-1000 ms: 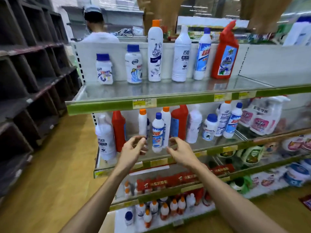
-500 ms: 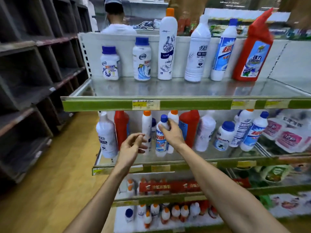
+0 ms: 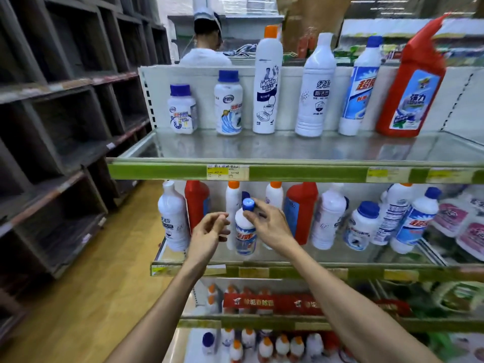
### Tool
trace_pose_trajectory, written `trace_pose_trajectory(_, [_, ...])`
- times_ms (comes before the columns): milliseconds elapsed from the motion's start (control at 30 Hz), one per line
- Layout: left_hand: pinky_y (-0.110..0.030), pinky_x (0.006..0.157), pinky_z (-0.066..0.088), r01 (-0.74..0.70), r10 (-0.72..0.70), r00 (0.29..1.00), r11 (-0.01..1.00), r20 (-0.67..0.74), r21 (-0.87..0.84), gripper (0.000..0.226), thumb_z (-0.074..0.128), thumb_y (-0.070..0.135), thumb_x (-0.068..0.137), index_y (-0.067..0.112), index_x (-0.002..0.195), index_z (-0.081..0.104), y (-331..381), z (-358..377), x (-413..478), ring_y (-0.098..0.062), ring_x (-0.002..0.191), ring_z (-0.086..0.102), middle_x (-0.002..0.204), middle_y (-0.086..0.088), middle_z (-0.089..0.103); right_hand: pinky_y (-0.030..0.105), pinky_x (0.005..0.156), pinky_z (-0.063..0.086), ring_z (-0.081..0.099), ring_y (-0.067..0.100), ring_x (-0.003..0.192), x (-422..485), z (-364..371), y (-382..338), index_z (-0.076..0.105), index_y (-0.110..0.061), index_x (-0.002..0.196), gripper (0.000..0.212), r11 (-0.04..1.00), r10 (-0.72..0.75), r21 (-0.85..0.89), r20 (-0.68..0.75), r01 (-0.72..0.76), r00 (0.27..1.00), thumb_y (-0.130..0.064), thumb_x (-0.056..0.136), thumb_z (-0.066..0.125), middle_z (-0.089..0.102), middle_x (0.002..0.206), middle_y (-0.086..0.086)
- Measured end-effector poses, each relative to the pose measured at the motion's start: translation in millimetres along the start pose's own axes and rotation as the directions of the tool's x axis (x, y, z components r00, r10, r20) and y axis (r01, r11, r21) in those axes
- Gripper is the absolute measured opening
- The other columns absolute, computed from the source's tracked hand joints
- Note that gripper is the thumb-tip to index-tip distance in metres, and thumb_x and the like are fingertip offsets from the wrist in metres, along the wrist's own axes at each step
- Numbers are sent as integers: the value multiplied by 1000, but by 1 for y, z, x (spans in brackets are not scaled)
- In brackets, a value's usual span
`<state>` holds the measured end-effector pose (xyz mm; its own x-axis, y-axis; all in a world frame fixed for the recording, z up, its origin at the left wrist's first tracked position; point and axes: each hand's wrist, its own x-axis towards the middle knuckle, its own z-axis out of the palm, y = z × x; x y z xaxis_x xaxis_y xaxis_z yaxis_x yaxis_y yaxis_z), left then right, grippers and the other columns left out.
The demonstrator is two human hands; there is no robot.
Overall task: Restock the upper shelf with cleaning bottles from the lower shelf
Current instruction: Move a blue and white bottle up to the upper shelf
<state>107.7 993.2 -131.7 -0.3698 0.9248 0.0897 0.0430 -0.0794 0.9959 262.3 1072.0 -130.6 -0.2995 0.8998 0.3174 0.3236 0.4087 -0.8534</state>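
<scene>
A white bottle with a blue cap and a red-and-blue label is tilted toward me at the front of the lower shelf. My right hand grips it by the neck, just under the cap. Just to its left, my left hand hovers with fingers loosely curled, holding nothing. The upper shelf carries a row of several bottles along its back wall, among them a tall white one with an orange cap and a red angled-neck bottle.
More white and red bottles stand behind my hands on the lower shelf. Lower shelves hold small orange-capped bottles. Dark wooden cubbies line the left across a wooden floor aisle. A person in a white shirt stands behind the shelving.
My right hand closed on the blue-capped bottle's neck and tipped it forward off its spot. The left hand rose beside it. The camera moved closer to the shelves.
</scene>
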Motion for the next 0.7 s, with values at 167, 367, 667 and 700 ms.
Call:
trace_pose_trajectory(167, [-27,72,53,64,-64,997,998,32,17,34,40,31,106,14,104,70,-1,8,-2,-20,83,65,95,-9,73,41,94,53,66,17,98,-11,-17,-41,67,-14,111,18,932,-55,359,-4,53,998,-23,96,62,73,107,9])
trace_pose_trajectory(367, [-41,82,59,336,-286,915,930,283,-147,50,41,51,100,14,104,74,10,18,-25,-24,83,75,94,-10,78,55,98,48,65,27,85,-11,-20,-77,68,-8,92,18,619,140,785,-66,-35,988,-21,99,57,73,87,9])
trace_pose_trajectory(667, [-30,60,59,387,-259,845,900,468,-201,54,26,48,104,11,99,66,32,20,-38,-18,61,71,75,-9,75,35,80,58,69,17,76,-12,-35,-89,64,-6,95,18,579,137,816,-84,-10,987,-21,100,56,73,81,3])
trace_pose_trajectory(700, [-30,60,59,376,-248,848,904,469,-201,54,26,48,105,11,99,65,32,19,-38,-18,60,71,74,-9,75,36,80,58,69,18,77,-13,-36,-90,65,-6,95,18,586,128,811,-90,-2,988,-22,100,56,73,83,4])
